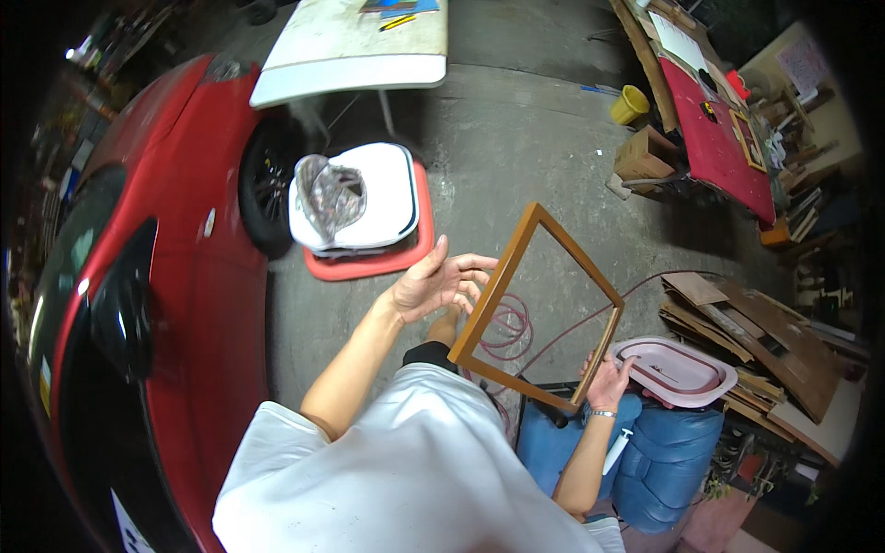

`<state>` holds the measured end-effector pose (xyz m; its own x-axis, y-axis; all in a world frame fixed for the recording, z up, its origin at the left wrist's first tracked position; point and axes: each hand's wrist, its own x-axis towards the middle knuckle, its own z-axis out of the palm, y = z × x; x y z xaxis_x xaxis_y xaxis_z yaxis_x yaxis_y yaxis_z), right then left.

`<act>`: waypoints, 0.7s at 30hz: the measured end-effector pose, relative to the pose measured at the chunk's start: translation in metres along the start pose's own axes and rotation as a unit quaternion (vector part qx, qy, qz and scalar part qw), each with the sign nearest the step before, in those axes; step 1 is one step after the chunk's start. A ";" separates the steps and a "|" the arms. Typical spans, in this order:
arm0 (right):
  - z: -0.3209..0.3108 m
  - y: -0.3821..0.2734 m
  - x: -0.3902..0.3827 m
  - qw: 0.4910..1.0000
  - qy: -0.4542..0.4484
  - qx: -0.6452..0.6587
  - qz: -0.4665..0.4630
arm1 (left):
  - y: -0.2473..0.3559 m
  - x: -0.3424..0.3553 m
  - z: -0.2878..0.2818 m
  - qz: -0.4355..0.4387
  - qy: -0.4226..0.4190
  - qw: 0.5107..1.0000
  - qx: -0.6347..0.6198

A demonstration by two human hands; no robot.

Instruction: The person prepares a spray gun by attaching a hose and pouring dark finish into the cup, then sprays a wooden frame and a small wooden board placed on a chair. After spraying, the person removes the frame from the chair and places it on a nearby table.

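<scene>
In front of my body a brown wooden picture frame (498, 286) hangs tilted in the air, with the floor showing through its middle. My right hand (606, 380) grips its lower right side, fingers partly hidden behind the wood and the thumb sticking out. On the other side, my left hand (442, 281) is open, palm turned up and fingers apart. Its fingertips are close to the frame's left bar; whether they touch it I cannot tell.
A red car (194, 230) stands at left. Ahead are a white table (350, 69) and a white-lidded container (392, 189) with a crumpled plastic bag (323, 207). At right are a pink basin (719, 387), blue drums (668, 461), stacked boards (765, 341) and a red-topped table (705, 138). A hose (507, 323) lies coiled below.
</scene>
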<state>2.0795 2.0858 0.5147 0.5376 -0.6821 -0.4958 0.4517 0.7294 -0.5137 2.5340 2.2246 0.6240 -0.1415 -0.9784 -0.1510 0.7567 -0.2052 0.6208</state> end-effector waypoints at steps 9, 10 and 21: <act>0.099 -0.137 0.159 0.996 -0.001 -0.014 -0.083 | 0.124 0.200 -0.088 -0.046 0.025 0.998 0.046; 0.110 -0.148 0.182 0.996 -0.003 -0.013 -0.085 | 0.138 0.218 -0.096 -0.044 0.035 0.997 0.055; 0.227 -0.243 0.518 0.983 -0.095 -0.147 0.052 | 0.255 0.335 -0.257 0.011 0.214 0.977 0.025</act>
<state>2.4100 1.5667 0.5416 0.7059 -0.5624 -0.4306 0.1776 0.7290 -0.6611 2.8433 1.8509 0.5340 0.1622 -0.8844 -0.4376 0.7226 -0.1955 0.6630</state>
